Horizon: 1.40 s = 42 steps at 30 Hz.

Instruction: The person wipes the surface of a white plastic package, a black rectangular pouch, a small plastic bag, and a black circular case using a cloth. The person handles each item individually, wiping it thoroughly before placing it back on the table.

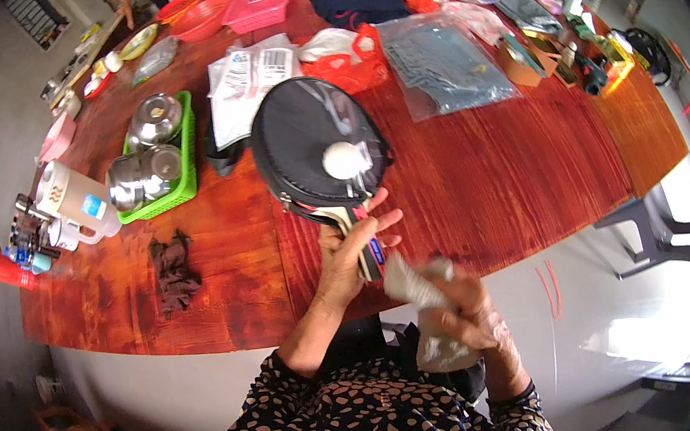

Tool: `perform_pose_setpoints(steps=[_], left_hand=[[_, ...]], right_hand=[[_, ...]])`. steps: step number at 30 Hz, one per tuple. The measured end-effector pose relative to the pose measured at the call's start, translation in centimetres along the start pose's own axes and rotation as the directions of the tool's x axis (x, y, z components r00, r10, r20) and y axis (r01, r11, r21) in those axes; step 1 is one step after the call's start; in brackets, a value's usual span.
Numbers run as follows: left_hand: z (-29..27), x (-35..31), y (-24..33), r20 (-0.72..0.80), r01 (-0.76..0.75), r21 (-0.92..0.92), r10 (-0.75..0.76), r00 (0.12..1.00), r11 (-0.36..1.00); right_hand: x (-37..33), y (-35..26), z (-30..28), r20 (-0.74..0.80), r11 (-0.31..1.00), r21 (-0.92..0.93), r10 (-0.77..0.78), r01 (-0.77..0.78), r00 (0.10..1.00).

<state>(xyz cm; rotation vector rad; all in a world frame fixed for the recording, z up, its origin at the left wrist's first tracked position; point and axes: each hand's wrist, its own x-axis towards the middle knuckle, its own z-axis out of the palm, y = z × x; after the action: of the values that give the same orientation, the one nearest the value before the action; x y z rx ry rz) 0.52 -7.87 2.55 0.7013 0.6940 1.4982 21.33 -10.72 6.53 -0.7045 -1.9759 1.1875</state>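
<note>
My left hand is closed round the handle of a table tennis paddle, some of its fingers stretched past the handle. The paddle's blade is inside a round black zip case. A white ball sits on the front of the case, under what looks like a clear pocket. In my right hand is a crumpled pale cloth, close to the handle's lower end and slightly blurred. Both hands are over the table's near edge.
On the reddish wooden table, a green basket of metal bowls, a plastic jug and a dark rag lie left. Behind the case are a white plastic bag, a red bag and bagged grey fabric. A dark stool stands right.
</note>
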Motion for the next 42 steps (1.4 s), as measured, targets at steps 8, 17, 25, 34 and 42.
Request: perform_pose_setpoints(steps=[8,17,25,34,42], left_hand=[[0.2,0.0,-2.0,-0.223,-0.001,-0.021,-0.004,0.975,1.000],[0.6,0.3,-0.3,0.008,0.012,-0.142,-0.011,1.000,0.990],[1.5,1.6,-1.1,-0.030,-0.026,-0.003,0.025,0.999,1.000],[0.9,2.8,-3.3,-0.139,-0.167,0.125,0.184,0.973,0.978],[1.7,3.6,-2.9,-0.144,-0.022,-0.022,0.018,0.989,1.000]], right_hand=[[5.0,1.1,4.7,-0.267,0.955,-0.291,-0.143,0.062,0.953],[1.8,1.9,0.8,-0.081,0.801,0.463,0.464,-0.379,0.882],[2.1,3.6,2.5,-0.101,0.943,0.228,0.271,-0.243,0.957],[4.2,0.7,-0.9,-0.157,0.979,-0.165,0.091,-0.117,0.983],[3.6,2.9,2.0,-0.205,0.799,-0.579,0.048,-0.161,0.978]])
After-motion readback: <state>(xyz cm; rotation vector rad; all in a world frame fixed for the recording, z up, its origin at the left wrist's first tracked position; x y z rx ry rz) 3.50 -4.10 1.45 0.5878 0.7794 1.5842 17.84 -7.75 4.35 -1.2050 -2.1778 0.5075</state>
